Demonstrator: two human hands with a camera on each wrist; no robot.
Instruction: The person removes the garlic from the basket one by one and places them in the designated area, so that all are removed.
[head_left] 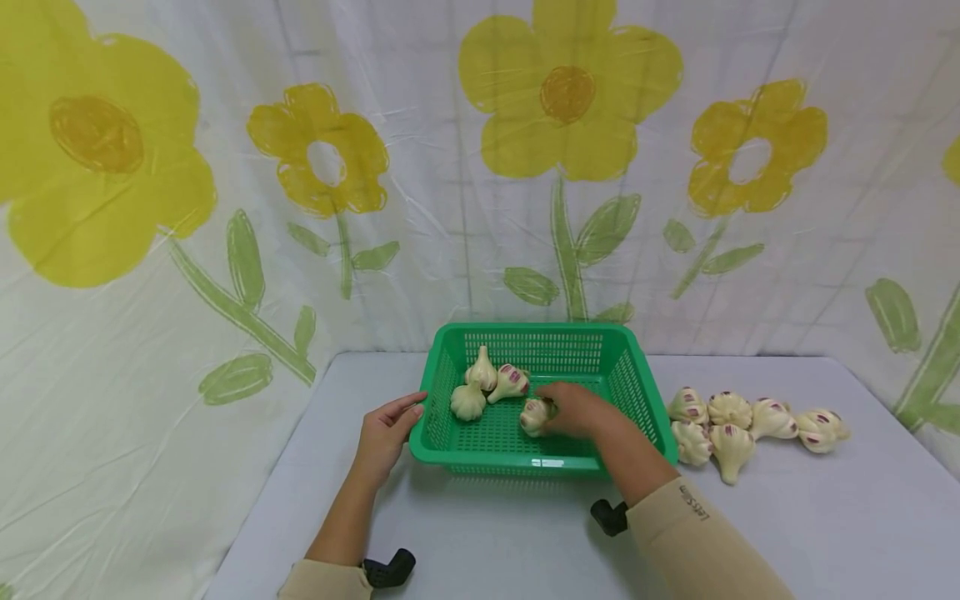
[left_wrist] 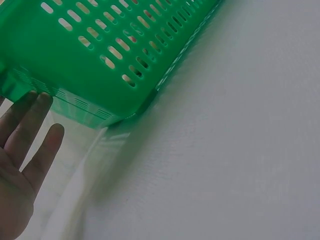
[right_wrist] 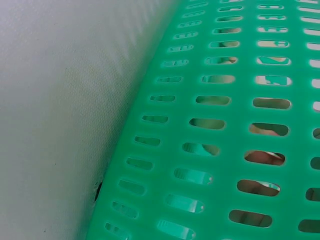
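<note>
A green plastic basket [head_left: 517, 463] with slotted walls stands on the table. Inside it my right hand [head_left: 576, 410] holds a garlic bulb [head_left: 533, 417] low near the floor; whether the bulb touches the floor I cannot tell. Three more bulbs lie in the left half: a pale one [head_left: 468, 402], one with its stem up [head_left: 482, 372] and a purple-streaked one [head_left: 509, 382]. My left hand [head_left: 383, 435] is at the basket's left rim, its fingers extended against the outer side in the left wrist view. Through the slots in the right wrist view, only bits of the right hand show.
To the right of the basket, several garlic bulbs [head_left: 731, 443] lie clustered on the white table [head_left: 495, 533]. A white curtain [head_left: 420, 275] with yellow flowers hangs behind the table. Black wrist devices [head_left: 390, 569] sit on both forearms.
</note>
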